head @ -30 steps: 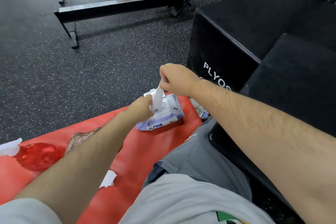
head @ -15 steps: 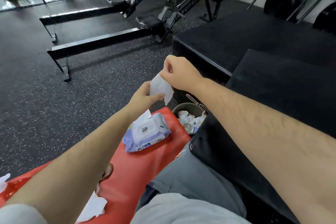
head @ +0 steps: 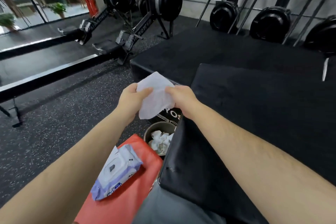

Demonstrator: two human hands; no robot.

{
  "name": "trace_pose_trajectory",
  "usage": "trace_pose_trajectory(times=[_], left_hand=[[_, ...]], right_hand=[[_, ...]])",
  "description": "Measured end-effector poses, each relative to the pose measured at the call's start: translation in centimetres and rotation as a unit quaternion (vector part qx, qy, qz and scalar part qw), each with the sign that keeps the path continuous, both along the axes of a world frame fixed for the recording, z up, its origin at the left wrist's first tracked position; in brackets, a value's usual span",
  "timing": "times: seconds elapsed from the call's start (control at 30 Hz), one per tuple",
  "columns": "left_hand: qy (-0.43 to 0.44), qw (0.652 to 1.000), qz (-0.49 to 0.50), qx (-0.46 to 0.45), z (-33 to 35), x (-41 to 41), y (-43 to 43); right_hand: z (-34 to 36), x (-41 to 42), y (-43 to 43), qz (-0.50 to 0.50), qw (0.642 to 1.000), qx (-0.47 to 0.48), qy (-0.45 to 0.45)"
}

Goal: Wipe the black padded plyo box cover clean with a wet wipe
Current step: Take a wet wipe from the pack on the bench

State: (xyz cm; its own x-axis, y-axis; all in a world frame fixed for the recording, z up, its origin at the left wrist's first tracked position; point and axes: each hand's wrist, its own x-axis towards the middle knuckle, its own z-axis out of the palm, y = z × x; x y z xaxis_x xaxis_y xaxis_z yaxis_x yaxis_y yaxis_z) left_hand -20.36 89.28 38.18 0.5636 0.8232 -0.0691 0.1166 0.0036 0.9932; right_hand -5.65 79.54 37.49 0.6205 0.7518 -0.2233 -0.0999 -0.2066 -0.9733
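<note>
A white wet wipe (head: 156, 94) is spread out between both hands in mid-air. My left hand (head: 133, 97) pinches its left edge and my right hand (head: 181, 97) pinches its right edge. The black padded plyo box cover (head: 254, 107) lies right of my hands, under my right forearm. A larger black plyo box (head: 209, 51) stands behind it. The wipe hangs above the gap left of the cover, not touching it.
A purple-and-white wet wipe pack (head: 116, 172), lid open, lies on a red mat (head: 127, 203). A round bin (head: 160, 138) of used wipes sits between mat and cover. Rowing machines (head: 131, 38) stand ahead on the speckled rubber floor (head: 54, 123).
The wipe came out of the pack and both hands lifted it and spread it open. My view has tilted up toward the rowing machines.
</note>
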Motion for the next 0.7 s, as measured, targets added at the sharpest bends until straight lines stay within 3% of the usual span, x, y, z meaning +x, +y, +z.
trace_pose_trajectory(times=[0.1,0.23,0.3,0.43,0.53,0.6,0.7], left_hand=[[-0.001,1.000,-0.017,-0.003,0.4,1.9,-0.4],[0.017,0.999,-0.050,0.005,1.6,5.3,-0.8],[0.039,0.997,-0.071,0.015,2.2,7.0,-0.9],[0.094,0.990,-0.095,0.055,3.6,9.9,-2.1],[0.177,0.930,-0.172,0.274,4.9,11.6,-3.2],[0.165,0.894,-0.208,0.361,5.7,12.7,-3.9],[0.139,0.887,-0.279,0.340,6.9,14.3,-5.2]], right_hand=[[0.2,2.4,-1.3,-0.056,0.997,-0.021,-0.054],[1.1,5.0,-4.4,-0.068,0.997,0.009,0.020],[1.9,6.1,-5.9,-0.060,0.997,0.035,0.015],[4.0,8.3,-8.6,-0.036,0.996,0.014,-0.085],[4.9,9.7,-10.6,-0.026,0.982,-0.057,-0.180],[5.5,10.2,-11.7,-0.003,0.951,-0.145,-0.273],[6.6,10.1,-13.1,0.038,0.903,-0.214,-0.370]])
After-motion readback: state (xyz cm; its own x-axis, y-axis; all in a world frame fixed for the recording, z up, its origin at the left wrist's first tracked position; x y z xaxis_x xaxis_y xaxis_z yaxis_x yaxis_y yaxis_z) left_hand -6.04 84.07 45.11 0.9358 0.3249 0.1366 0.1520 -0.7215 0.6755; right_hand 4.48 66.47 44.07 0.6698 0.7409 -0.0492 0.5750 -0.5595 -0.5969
